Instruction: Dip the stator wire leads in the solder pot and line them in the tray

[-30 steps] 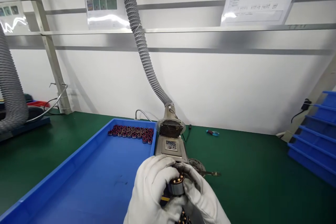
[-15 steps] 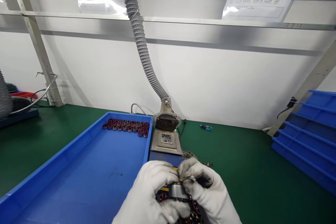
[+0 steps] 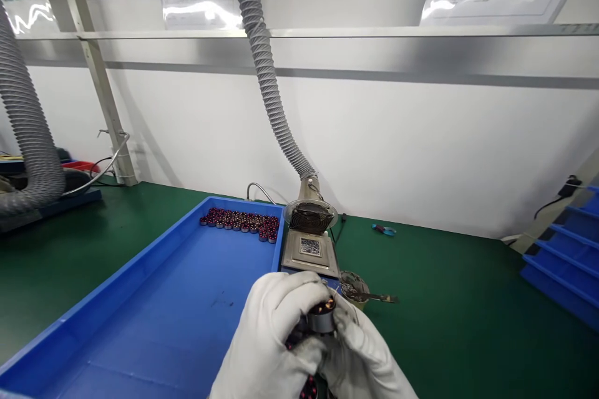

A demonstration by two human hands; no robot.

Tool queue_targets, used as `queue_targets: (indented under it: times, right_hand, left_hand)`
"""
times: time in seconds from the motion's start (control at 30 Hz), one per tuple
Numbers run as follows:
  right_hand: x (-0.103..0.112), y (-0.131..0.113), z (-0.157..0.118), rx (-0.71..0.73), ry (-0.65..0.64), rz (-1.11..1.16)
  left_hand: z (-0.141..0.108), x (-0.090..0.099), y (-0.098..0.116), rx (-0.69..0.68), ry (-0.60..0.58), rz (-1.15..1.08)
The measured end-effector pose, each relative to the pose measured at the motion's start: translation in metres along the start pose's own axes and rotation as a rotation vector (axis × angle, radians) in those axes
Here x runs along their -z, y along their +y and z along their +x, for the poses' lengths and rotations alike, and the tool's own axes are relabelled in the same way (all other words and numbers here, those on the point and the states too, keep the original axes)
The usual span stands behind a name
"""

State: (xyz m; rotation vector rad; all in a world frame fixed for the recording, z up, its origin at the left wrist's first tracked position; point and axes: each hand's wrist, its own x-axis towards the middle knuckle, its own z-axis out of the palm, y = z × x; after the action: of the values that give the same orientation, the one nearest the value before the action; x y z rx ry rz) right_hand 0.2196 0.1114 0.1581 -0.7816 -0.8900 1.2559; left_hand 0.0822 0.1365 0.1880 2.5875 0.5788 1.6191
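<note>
My left hand [image 3: 274, 330], in a white glove, has its fingers wrapped round a small round part [image 3: 321, 319] with a dark metal rim and copper-coloured bits on top. My right hand [image 3: 358, 343], gloved too, is closed at the right side of that part, its fingertips smudged grey; whether it grips the part or something else is unclear. Below the hands, more dark parts with red spots [image 3: 309, 388] show partly. Just beyond the hands stands a metal device [image 3: 309, 252] with a square plate, under a fume hood [image 3: 311, 215].
A blue tray [image 3: 154, 243] lies to the left, with many small round parts [image 3: 241, 221] at its far end. A cup [image 3: 353, 283] holding a brush [image 3: 381, 297], cutters [image 3: 384, 230] and stacked blue trays [image 3: 566, 262] are on the right.
The view has shifted, so the bench appears further right. The round part is now lifted and tilted between my hands, showing its top. More of the cup and brush shows.
</note>
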Motion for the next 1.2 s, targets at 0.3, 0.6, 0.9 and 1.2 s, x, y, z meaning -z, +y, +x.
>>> queue_targets:
  times: [0.3,0.6,0.9,1.2]
  right_hand:
    - [0.006,0.000,-0.008,-0.115,-0.084,0.104]
    - [-0.010,-0.004,-0.018,-0.152,-0.101,0.246]
    - [-0.015,0.000,-0.015,-0.178,-0.069,0.247]
    - [-0.003,-0.003,-0.018,-0.145,-0.036,0.250]
  left_hand:
    - [0.004,0.009,-0.011,0.074,0.064,-0.441]
    - [0.003,0.020,-0.013,0.308,-0.074,-0.522]
    - [0.002,0.016,-0.010,0.262,0.301,-0.578]
    - [0.006,0.018,-0.005,0.290,-0.010,-0.517]
